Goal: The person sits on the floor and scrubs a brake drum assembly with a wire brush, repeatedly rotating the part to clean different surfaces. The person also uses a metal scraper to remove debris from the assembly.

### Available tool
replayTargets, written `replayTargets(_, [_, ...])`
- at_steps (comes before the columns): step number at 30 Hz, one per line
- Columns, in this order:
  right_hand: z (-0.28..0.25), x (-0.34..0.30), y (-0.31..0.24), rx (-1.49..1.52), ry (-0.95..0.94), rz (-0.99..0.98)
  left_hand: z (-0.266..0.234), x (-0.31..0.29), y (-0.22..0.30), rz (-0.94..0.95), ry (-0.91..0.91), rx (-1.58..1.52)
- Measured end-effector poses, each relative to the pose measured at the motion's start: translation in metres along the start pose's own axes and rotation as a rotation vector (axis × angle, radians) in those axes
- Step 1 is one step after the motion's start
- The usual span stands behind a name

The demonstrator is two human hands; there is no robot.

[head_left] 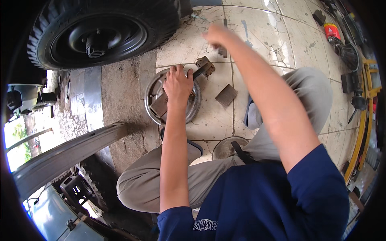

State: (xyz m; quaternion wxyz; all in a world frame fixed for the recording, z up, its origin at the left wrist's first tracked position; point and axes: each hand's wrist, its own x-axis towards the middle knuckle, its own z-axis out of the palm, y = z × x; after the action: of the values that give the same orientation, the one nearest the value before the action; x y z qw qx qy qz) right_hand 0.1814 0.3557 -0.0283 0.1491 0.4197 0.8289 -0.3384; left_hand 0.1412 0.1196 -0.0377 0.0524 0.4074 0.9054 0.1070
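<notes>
My left hand (178, 83) lies on a round metal disc (195, 105) on the floor, its fingers stretched out and slightly apart. A rectangular brown block (159, 105) rests on the disc beside my wrist. From near my left thumb, a dark bar (200, 71) reaches to a rusty block (206, 66); whether the thumb touches the bar is unclear. Raised farther out and blurred, my right hand (218, 35) is closed around a dark, bar-like tool (222, 52). A square brown plate (226, 95) lies flat on the tiles, right of the disc.
A large black tyre (161, 24) with its wheel stands at the upper left. A metal beam (68, 150) slants in from the left. Between my legs sits a round metal lid-like piece (225, 150). Tools and a yellow frame (366, 80) line the right side.
</notes>
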Motion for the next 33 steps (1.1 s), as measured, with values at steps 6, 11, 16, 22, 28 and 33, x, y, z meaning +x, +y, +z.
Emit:
replayTargets(6, [0.222,-0.049,0.047,0.852,-0.065,0.334,0.01,-0.006,-0.002,-0.119,0.162,-0.016])
replayTargets(11, [0.251,-0.053,0.02,2.1,-0.069,0.342,0.02,-0.007,0.01,-0.079,0.319,0.051])
replayTargets(16, [0.217,-0.018,0.003,2.492,-0.144,0.497,0.025,-0.006,0.012,-0.044,0.379,0.086])
replayTargets(22, [0.164,-0.047,0.008,2.39,0.09,0.521,0.042,0.001,0.03,-0.067,0.258,0.219])
replayTargets(28, [0.163,-0.071,0.012,2.205,0.178,0.45,0.056,0.002,0.037,-0.013,0.262,0.186])
replayTargets(33, [0.139,-0.096,-0.035,1.873,0.159,0.072,0.006,0.0,-0.004,-0.143,0.222,0.032])
